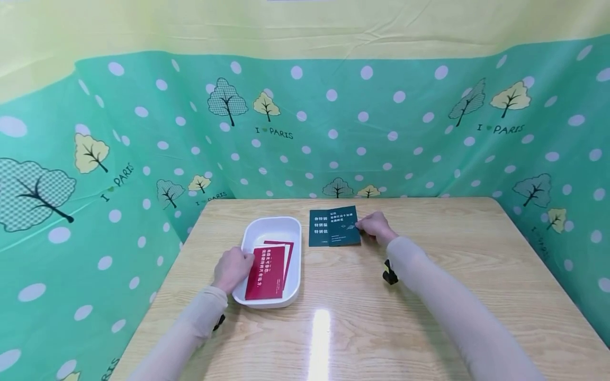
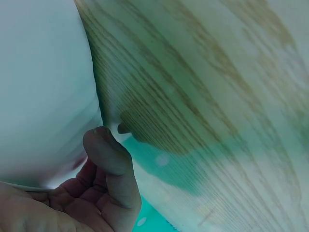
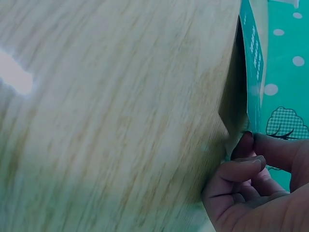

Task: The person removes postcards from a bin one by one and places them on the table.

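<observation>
My left hand grips the left rim of a white plastic basin. In the left wrist view, its thumb lies along the basin's outer wall. Several red cards with white writing lie overlapped inside, the top one right by my fingers. Farther right, my right hand pinches the right edge of a dark green card. That card overlaps a second dark green card on its left. The right wrist view shows the held card edge-on, raised at the pinched side with a shadow beneath.
Both hands work over a light wood table. A green polka-dot curtain with tree prints surrounds its back and sides. A bright light reflection falls on the wood in front. Dark bands sit at the wrists.
</observation>
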The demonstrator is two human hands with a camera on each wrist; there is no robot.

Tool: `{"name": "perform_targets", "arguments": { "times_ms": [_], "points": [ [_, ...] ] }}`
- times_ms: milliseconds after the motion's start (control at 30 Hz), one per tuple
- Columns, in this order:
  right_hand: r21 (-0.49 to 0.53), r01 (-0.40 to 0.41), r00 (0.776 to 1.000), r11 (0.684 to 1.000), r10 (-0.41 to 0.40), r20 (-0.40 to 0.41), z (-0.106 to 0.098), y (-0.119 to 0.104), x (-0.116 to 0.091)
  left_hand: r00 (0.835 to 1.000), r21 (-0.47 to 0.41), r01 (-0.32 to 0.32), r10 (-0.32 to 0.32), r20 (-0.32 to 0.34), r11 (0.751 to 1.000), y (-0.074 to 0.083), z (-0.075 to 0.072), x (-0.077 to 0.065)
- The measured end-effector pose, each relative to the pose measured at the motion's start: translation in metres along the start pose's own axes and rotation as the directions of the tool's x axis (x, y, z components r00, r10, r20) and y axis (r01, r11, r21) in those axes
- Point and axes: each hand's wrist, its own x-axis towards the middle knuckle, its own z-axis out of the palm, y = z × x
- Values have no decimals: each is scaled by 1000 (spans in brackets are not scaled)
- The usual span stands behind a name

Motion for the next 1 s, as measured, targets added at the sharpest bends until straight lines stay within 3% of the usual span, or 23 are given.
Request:
{"name": "perform_targets", "arguments": {
  "times_ms": [600,1000],
  "points": [
    [-94,-24,999,995,20,-39,4,1,3,999,-32,30,-29,17,999,0,1,2],
    [-129,-11,998,992,3,-69,4,0,3,1000,-8,27,-27,4,1000,0,0,2]
  ]
}}
